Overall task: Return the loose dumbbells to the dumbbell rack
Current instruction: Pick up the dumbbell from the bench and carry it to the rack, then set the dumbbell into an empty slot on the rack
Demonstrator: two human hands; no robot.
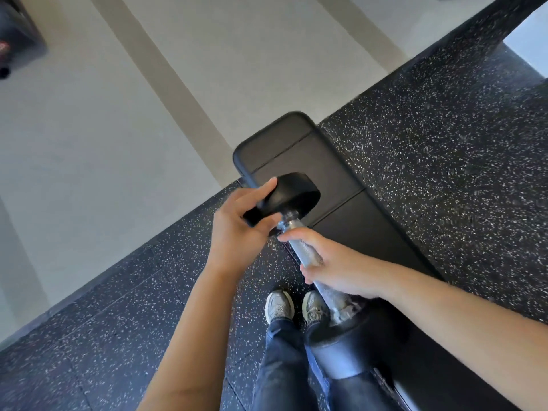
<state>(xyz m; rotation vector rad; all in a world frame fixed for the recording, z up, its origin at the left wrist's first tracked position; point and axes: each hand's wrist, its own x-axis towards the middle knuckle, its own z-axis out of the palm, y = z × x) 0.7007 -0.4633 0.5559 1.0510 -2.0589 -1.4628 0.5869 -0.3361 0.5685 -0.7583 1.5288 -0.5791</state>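
Note:
A dumbbell (292,200) with black round heads and a knurled silver handle hangs in the air in front of me, tilted, above my shoes. My right hand (335,266) is wrapped around the silver handle. My left hand (240,223) cups the far black head from its left side, fingers curled on its rim. The near head (344,348) sits low against my right leg. No dumbbell rack is in view.
A black padded bench (326,179) runs from the centre toward the lower right, just right of my legs. Black speckled rubber flooring (444,161) lies under me, bordered by a pale floor (103,129) at upper left. A dark object (17,31) stands in the top left corner.

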